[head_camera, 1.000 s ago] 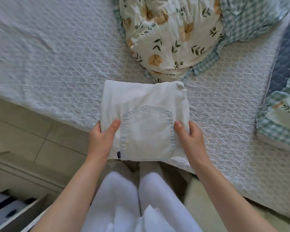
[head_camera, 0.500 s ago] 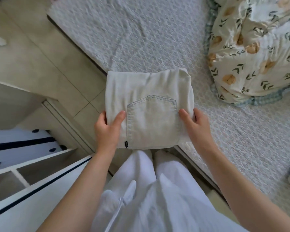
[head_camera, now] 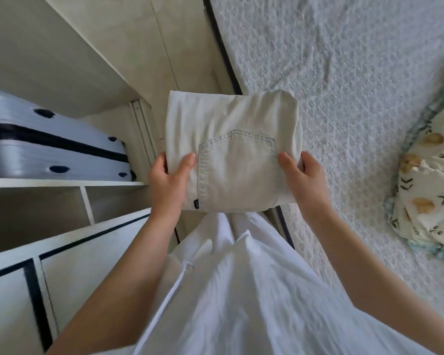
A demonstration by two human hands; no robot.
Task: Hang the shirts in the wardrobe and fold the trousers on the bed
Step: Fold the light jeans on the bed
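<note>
Here, the left hand (head_camera: 168,181) gripped the near left edge of the folded trousers (head_camera: 231,155), thumb on top and fingers hidden beneath. The right hand (head_camera: 304,180) clasped the near right edge the same way. The pale bundle, back pocket uppermost, was held in the air at twelve o'clock from both hands, over the strip of floor (head_camera: 190,52) between bed and wardrobe. Its slightly longer axis ran from six towards twelve. The bed (head_camera: 344,73) spread from one to four o'clock, on the right hand's side. The open wardrobe shelf (head_camera: 62,182) sat at nine o'clock, nearer the left hand, with a pale blue suitcase (head_camera: 49,147) lying on it. Folding looked finished, so the coming move probably turned on which of those two sides the bundle would go to.
</note>
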